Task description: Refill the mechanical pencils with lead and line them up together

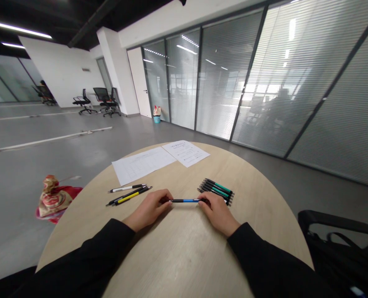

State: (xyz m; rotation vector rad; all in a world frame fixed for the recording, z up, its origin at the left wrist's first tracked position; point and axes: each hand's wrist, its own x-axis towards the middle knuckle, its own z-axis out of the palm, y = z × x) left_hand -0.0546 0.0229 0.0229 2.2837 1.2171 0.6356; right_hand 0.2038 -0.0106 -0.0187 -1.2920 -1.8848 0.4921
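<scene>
A blue-and-black pen (185, 200) spans the gap between the hands, its ends pinched in the fingers of the left hand (153, 208) and right hand (217, 210). Just left of the left hand lie three pens (126, 196); a row of pens (218, 189) sits close behind the right hand. Nearer than both hands, between the forearms, the round table (178, 256) offers open room; its curved edge runs well outside each hand. Beyond them, two paper sheets (145, 164) lie near the far edge.

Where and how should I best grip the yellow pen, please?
Probably pinch the yellow pen across its coloured section, coming from above and the near side, since its barrel is slim and a black pen lies close along its far side.
</scene>
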